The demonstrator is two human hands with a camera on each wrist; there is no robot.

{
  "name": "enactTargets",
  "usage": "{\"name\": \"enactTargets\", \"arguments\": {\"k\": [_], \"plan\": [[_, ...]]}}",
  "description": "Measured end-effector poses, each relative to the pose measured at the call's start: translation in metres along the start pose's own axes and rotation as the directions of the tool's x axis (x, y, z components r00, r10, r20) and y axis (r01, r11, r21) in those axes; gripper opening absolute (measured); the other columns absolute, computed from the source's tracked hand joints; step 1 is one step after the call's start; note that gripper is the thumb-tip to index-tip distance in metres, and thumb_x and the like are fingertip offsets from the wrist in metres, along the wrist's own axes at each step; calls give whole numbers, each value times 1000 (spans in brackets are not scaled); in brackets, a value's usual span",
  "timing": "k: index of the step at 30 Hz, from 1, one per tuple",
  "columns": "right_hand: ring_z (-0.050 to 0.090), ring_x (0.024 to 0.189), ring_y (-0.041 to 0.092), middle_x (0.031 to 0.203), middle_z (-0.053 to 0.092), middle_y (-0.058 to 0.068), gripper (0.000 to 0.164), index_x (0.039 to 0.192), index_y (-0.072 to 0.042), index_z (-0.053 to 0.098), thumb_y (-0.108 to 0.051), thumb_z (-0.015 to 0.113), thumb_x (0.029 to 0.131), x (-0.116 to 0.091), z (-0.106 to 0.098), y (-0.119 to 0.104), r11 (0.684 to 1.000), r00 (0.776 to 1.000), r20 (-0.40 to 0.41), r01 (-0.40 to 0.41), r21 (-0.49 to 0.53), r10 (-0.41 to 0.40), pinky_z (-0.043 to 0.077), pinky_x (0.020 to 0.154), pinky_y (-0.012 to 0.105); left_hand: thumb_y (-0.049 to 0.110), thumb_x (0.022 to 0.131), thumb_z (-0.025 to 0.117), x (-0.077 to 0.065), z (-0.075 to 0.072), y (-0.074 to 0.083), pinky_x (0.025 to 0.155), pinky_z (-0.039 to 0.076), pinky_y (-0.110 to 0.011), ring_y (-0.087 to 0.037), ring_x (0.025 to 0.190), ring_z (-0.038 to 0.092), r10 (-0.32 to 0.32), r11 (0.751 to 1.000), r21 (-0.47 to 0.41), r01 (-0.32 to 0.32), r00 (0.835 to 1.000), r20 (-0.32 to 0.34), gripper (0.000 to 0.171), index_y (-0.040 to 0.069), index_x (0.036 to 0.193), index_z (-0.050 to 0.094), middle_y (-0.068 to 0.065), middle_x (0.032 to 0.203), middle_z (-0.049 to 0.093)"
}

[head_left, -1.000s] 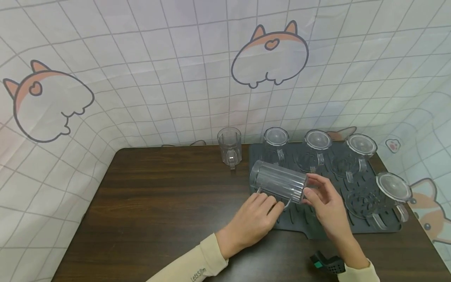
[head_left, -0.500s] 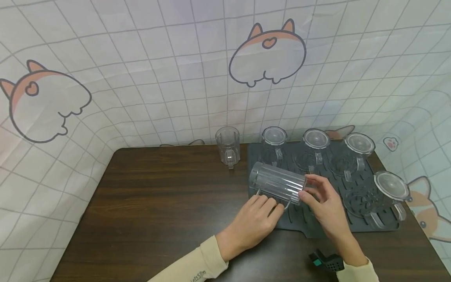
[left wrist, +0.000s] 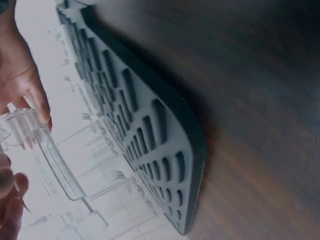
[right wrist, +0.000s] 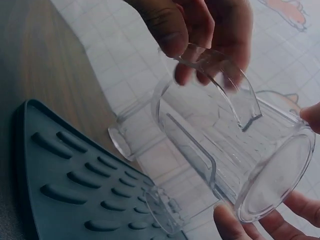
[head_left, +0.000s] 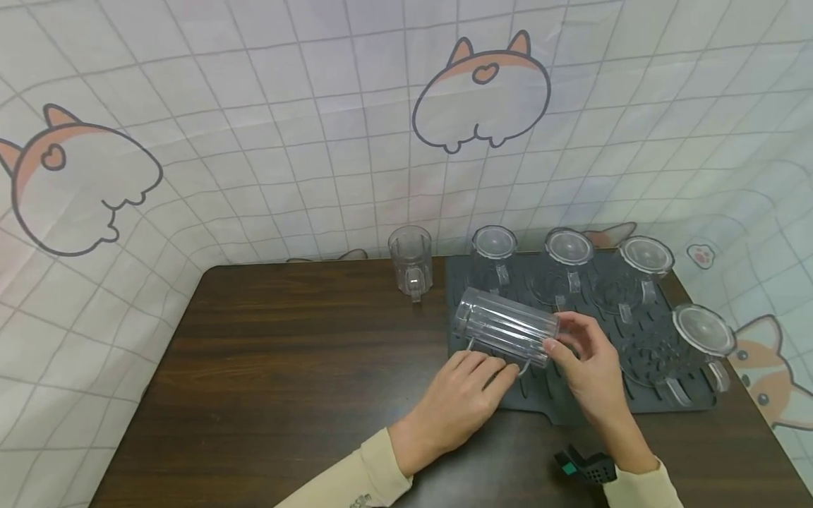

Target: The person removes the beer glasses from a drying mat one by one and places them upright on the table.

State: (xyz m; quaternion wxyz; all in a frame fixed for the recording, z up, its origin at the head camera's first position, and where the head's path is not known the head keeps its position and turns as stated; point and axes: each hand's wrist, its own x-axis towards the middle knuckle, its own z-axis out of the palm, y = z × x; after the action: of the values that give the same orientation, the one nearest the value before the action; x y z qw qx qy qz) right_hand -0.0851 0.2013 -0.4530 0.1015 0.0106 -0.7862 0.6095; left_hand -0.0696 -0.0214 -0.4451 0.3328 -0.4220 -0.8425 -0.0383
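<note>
A clear glass mug (head_left: 504, 324) is held on its side above the dark ribbed drying mat (head_left: 533, 398). My left hand (head_left: 454, 406) curls its fingers round the mug's handle, which faces toward me. At the mug's right end, the thumb and fingers of my right hand (head_left: 591, 367) grip the glass. Seen from the right wrist, the right-hand fingers (right wrist: 227, 222) lie round the edge of the round end, with the left hand (right wrist: 200, 30) at the handle (right wrist: 237, 100). The left wrist view shows the tilted mug (left wrist: 55, 165) beside the mat's corner.
Upside-down glass mugs stand along the back of the mat, among them one mug (head_left: 495, 243) at its left and another (head_left: 644, 255) further right. One more (head_left: 701, 331) stands at the right edge. An upright mug (head_left: 411, 261) is on the brown table (head_left: 286, 367), left of the mat.
The held mug has shifted slightly to the right, both hands keeping their hold on it. The other mugs stay in place.
</note>
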Motion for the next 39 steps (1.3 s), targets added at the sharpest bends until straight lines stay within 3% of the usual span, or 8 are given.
{"name": "enactTargets", "arguments": {"k": [9, 14, 16, 18, 24, 27, 31, 39], "plan": [[64, 105, -5, 120, 59, -14, 39, 134, -13, 55, -3, 66, 98, 6, -5, -11, 1000, 997, -80, -19, 24, 21, 52, 81, 6, 1, 94, 63, 1, -9, -19, 80, 55, -26, -15, 95, 67, -234, 952, -244, 183, 952, -199, 22, 13, 110, 74, 0, 103, 71], [64, 105, -1, 120, 59, -10, 41, 133, -14, 57, 1, 66, 96, 10, -8, -20, 997, 991, -129, -14, 81, 24, 52, 82, 5, 2, 93, 68, -2, -8, -25, 78, 56, -25, -15, 94, 68, -442, 784, -514, 348, 894, -69, 21, 8, 114, 68, -4, 104, 70], [64, 106, 1, 121, 60, -8, 42, 132, -14, 57, 4, 65, 95, 11, -8, -23, 993, 989, -143, -5, 115, 21, 53, 81, 6, 3, 95, 67, -4, -7, -26, 80, 58, -27, -16, 96, 68, -506, 670, -620, 409, 862, 23, 21, 8, 116, 66, -5, 105, 70], [64, 107, 2, 121, 61, -7, 43, 132, -13, 58, 5, 65, 95, 11, -7, -26, 991, 989, -149, 11, 136, 9, 53, 81, 6, 4, 97, 66, -5, -7, -27, 81, 59, -26, -15, 96, 68, -556, 503, -731, 461, 820, 134, 20, 7, 117, 65, -8, 106, 70], [66, 105, 3, 120, 62, -4, 43, 131, -12, 59, 9, 64, 93, 14, -2, -36, 978, 988, -152, 58, 201, -27, 53, 82, 7, -2, 97, 57, -3, -6, -29, 82, 57, -21, -7, 92, 70, -582, -276, -874, 401, 654, 484, 21, -3, 118, 58, -6, 104, 68], [67, 103, 3, 118, 63, -3, 44, 129, -13, 60, 10, 63, 92, 15, 0, -40, 970, 987, -154, 73, 232, -38, 54, 81, 8, 0, 99, 54, -1, -3, -28, 81, 56, -22, -7, 90, 70, -552, -531, -796, 292, 594, 586, 15, 5, 112, 58, 4, 96, 67], [68, 101, 5, 115, 64, -1, 44, 127, -13, 62, 12, 61, 92, 15, 4, -40, 945, 985, -157, 113, 306, -67, 56, 79, 11, 12, 105, 47, 1, 0, -25, 81, 52, -26, -10, 90, 68, -505, -700, -693, 172, 566, 651, 15, 18, 104, 60, 7, 93, 66], [71, 103, 10, 118, 67, 4, 45, 129, -5, 60, 16, 53, 91, 15, 14, -32, 800, 969, -119, 248, 546, -218, 59, 80, 17, 25, 110, 34, 2, 6, -17, 86, 52, -24, -11, 96, 65, -458, -816, -577, -37, 650, 606, 26, 22, 109, 60, 8, 98, 63]]}}
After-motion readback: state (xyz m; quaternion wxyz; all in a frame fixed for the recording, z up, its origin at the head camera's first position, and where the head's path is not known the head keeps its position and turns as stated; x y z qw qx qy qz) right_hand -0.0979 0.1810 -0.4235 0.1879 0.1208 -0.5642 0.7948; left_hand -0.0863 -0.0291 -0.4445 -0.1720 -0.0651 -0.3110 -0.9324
